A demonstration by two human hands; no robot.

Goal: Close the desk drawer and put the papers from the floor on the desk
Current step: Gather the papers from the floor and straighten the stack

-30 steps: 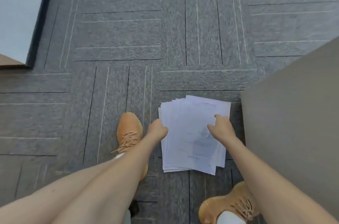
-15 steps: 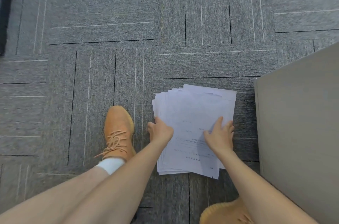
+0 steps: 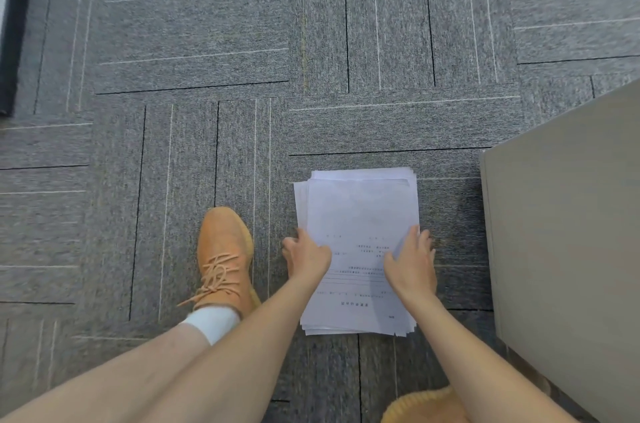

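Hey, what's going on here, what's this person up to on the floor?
A person is bent over a stack of papers lying on the grey carpet. The left hand is at the stack's left edge and the right hand presses on its right side, squaring the sheets together. The papers are not yet lifted. An orange shoe stands just left of the stack, and a grey cabinet side rises on the right.
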